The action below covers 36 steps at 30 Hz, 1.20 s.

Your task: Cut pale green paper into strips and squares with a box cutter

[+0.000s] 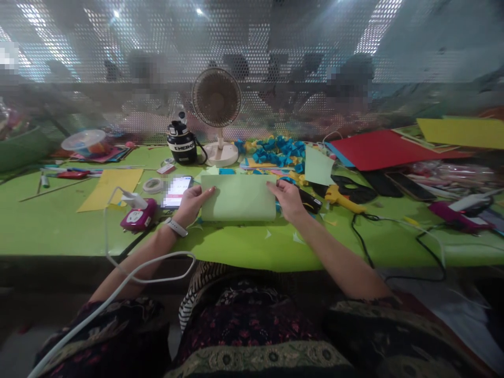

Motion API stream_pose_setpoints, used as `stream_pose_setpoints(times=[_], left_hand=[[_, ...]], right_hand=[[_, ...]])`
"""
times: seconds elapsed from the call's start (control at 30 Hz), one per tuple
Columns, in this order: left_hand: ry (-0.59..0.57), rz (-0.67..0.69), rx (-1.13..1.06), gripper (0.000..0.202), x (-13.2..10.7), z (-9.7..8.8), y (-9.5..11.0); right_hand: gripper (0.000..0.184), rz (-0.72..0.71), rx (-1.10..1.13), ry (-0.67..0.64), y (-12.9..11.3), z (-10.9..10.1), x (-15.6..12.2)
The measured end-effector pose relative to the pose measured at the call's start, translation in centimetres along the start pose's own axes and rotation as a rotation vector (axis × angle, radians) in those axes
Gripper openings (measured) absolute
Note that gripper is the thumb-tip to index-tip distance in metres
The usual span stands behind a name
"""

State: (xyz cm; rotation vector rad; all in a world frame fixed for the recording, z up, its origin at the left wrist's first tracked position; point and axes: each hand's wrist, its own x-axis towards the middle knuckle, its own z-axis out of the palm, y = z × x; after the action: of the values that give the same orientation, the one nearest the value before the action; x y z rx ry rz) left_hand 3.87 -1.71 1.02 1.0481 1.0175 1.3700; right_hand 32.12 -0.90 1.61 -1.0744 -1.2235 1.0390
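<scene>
At the front of a green craft table [252,247], a pale green paper sheet [238,198] lies at 12 o'clock, its long axis running from 9 to 3. The left hand [192,203] holds its 9 o'clock end and the right hand [287,198] its 3 o'clock end, fingers closed narrowly on the paper, neither hand nearer.

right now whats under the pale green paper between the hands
The pale green paper sits over the green tabletop, which shows along its near edge. The left hand and right hand touch its sides. What is beneath it is covered and cannot be seen.
</scene>
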Motion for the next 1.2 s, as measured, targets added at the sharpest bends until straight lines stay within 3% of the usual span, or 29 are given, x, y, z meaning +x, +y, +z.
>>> stream_pose_setpoints(times=[0.33, 0.77, 1.2], left_hand=[[-0.014, 0.027, -0.024, 0.053, 0.1, 0.4, -0.1], [-0.002, 0.221, 0.099, 0.061, 0.6, 0.0, -0.5], [-0.019, 0.225, 0.14, 0.06, 0.6, -0.2, -0.6]], right_hand=[[0.053, -0.036, -0.023, 0.014, 0.9, -0.6, 0.5], [0.056, -0.009, 0.017, 0.055, 1.2, -0.8, 0.8], [0.049, -0.031, -0.039, 0.025, 1.2, -1.1, 0.9]])
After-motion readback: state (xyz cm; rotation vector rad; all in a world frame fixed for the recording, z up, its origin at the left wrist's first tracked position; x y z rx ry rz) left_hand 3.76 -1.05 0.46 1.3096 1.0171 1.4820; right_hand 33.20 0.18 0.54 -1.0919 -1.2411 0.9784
